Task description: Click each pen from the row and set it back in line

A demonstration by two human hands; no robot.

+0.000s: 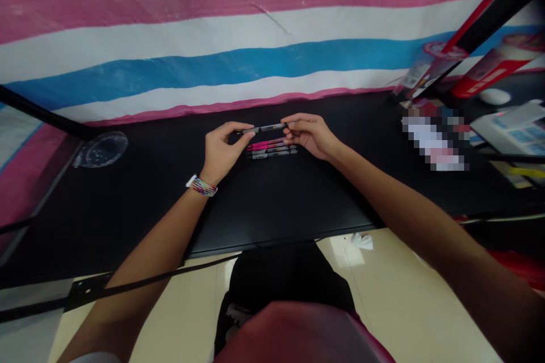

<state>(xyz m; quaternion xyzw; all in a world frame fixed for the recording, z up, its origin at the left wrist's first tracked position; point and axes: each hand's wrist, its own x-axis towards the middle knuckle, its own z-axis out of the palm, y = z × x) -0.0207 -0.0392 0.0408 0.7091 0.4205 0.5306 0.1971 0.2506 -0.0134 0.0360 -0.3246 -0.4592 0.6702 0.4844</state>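
Note:
A slim pen (pixel 271 127) with a clear barrel and dark ends is stretched level between my two hands, just above the black desk (pixel 281 204). Its left end is pinched by the thumb and fingers of my left hand (pixel 223 147), which has a colourful band on the wrist. At the other end, the fingertips of my right hand (pixel 313 135) close on the pen. Right below it lie several pens side by side, a pink pen (pixel 259 146) at the back and a grey-and-clear pen (pixel 272 153) at the front. My right fingers partly cover their right ends.
A clear plastic lid (pixel 102 149) lies at the desk's left. On the right are a lidded cup (pixel 426 71) with a red straw, a red cup (pixel 489 71), a white mouse (pixel 495 96) and a blurred patch of items. A striped sheet (pixel 255 68) hangs behind.

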